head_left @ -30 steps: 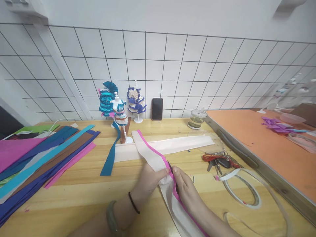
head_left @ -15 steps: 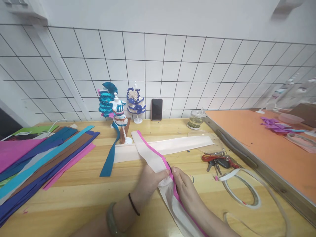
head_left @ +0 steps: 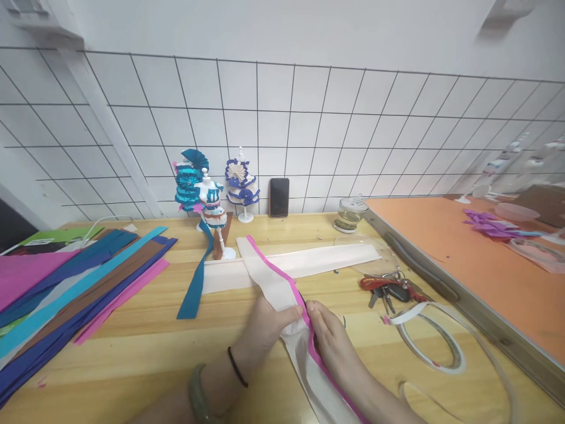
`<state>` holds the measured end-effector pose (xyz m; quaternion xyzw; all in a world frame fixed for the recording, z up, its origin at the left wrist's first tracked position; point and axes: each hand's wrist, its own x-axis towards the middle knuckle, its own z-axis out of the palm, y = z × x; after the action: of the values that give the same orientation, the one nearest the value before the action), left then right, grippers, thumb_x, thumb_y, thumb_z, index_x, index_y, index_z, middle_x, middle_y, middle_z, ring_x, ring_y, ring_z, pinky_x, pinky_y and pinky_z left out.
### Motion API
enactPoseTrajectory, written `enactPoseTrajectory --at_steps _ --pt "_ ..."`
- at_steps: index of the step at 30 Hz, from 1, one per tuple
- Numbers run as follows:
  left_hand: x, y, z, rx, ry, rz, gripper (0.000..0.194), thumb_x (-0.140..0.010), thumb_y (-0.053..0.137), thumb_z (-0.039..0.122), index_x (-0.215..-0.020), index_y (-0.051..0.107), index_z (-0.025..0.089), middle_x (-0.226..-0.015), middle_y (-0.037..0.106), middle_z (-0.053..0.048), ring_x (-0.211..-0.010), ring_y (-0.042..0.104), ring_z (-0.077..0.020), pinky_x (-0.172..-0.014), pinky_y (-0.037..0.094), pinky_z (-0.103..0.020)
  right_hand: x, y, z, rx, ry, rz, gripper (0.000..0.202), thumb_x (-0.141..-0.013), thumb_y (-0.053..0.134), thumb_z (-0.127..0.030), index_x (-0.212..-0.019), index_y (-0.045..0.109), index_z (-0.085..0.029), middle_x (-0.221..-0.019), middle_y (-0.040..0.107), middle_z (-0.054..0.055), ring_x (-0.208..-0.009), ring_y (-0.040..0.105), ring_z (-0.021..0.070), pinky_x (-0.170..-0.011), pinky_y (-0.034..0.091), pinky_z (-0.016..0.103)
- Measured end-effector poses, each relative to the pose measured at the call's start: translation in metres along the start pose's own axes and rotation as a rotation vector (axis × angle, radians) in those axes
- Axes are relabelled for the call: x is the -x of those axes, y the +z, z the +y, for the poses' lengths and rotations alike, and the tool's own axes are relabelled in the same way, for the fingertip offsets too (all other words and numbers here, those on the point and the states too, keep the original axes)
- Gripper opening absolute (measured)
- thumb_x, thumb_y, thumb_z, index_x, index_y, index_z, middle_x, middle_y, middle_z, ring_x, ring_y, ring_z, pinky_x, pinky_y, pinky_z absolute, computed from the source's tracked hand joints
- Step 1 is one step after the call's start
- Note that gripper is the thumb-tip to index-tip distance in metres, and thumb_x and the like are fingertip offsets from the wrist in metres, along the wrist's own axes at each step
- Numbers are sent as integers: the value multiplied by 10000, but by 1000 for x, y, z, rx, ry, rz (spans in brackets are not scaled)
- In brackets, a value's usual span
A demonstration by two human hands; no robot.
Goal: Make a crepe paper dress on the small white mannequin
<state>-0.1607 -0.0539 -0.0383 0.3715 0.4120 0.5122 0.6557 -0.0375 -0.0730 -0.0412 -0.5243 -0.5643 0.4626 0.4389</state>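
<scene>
A long white strip (head_left: 274, 287) with a pink edge runs from the table's middle down to the bottom of the view. My left hand (head_left: 267, 324) is closed on it, thumb on top near the pink edge. At that edge, just to the right, my right hand (head_left: 331, 335) is closed too, its fingertips close to my left thumb. A small dark thing shows between the fingers of my right hand, mostly hidden. Beyond my hands, a second pale strip (head_left: 331, 259) lies flat across the table, partly under the first. A teal strip (head_left: 192, 294) lies to the left.
Coloured strips (head_left: 88, 282) are piled at the left. Small decorated dress forms (head_left: 213, 200), a phone (head_left: 279, 197) and a glass jar (head_left: 351, 214) stand at the back. Keys (head_left: 391, 291) and a tape roll (head_left: 430, 341) lie right, beside an orange-topped table (head_left: 454, 253).
The view has shifted very slightly. My hands and the pink-edged strip look almost the same as before.
</scene>
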Motion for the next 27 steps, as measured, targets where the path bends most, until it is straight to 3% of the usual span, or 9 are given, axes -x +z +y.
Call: enactPoseTrajectory --at_steps 4,11,14,17,24,27 --pt "1 1 5 44 13 -57 332 -581 748 177 -887 621 147 -832 679 -55 -774 610 -196 -732 473 -310 1 0 -1 -141 107 -17 408 -811 402 -592 -626 393 -227 -484 331 -69 -412 336 115 -410 302 234" --pt "-3 -4 5 110 11 -21 466 -586 756 177 -1023 594 169 -931 694 -60 -836 628 -199 -775 476 -315 -2 -3 -6 -270 225 29 443 -789 389 -629 -776 531 -210 -446 416 -66 -317 312 98 -328 262 224" --pt "-5 -6 3 100 10 -21 446 -600 748 178 -1018 595 161 -923 694 -67 -845 629 -208 -783 472 -323 -3 -5 -6 -189 80 24 367 -722 599 -502 -901 563 -184 -713 622 23 -597 566 158 -556 463 264" --pt "-5 -7 4 106 -25 16 370 -614 736 201 -957 612 138 -891 694 -82 -824 638 -225 -764 478 -331 -3 -5 -5 -136 25 -40 405 -691 670 -377 -1010 538 -165 -969 642 96 -917 585 234 -797 465 353" --pt "-9 -9 16 192 -103 129 229 -727 615 289 -844 606 93 -748 693 -116 -674 656 -240 -636 508 -352 4 -4 -10 -166 -8 -217 392 -732 613 -211 -1105 495 -182 -1183 583 116 -1107 528 230 -932 413 381" --pt "-13 -14 23 185 -159 128 171 -708 617 232 -797 597 88 -707 689 -127 -649 657 -246 -595 515 -348 6 -4 -12 -126 19 -246 445 -720 599 -156 -1145 466 -180 -1201 577 119 -1063 561 212 -880 451 340"
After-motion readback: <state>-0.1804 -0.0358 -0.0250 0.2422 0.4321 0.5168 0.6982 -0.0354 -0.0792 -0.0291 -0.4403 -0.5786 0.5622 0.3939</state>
